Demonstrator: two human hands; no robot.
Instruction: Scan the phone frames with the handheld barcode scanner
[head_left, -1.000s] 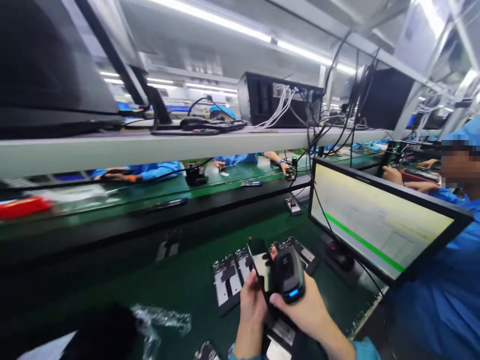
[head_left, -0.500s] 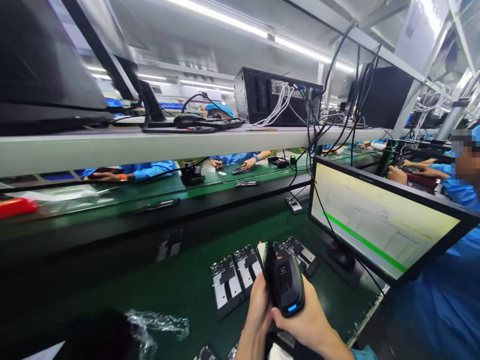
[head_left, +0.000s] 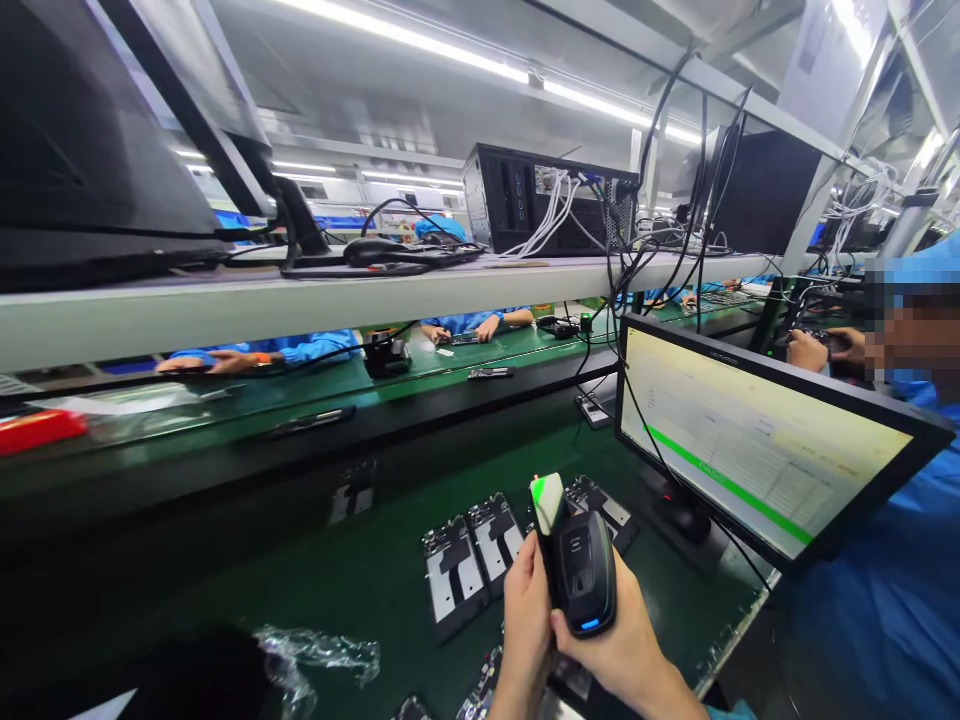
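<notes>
My right hand (head_left: 626, 640) is wrapped round a black handheld barcode scanner (head_left: 589, 570), which has a small blue light at its near end. Close against its left side stands a thin phone (head_left: 549, 500), tilted up, with white and green on its face. My left hand (head_left: 525, 610) grips this phone by its lower part; most of the phone is hidden behind the scanner and fingers. Beyond my hands, opened phone bodies (head_left: 454, 575) with silver and black insides lie in a row on the green bench (head_left: 360, 590). More of them show partly under my wrists.
A monitor (head_left: 757, 440) with a green bar stands right, a black mouse (head_left: 682, 515) below it. Crumpled clear plastic (head_left: 319, 655) lies left. Overhead, a shelf (head_left: 315, 305) carries a computer case (head_left: 551, 205) with hanging cables. A co-worker in blue (head_left: 885, 560) sits at right.
The phone in my left hand has turned so more of its white and green face shows. Both hands and the scanner have shifted slightly right. The co-worker at right has leaned further in.
</notes>
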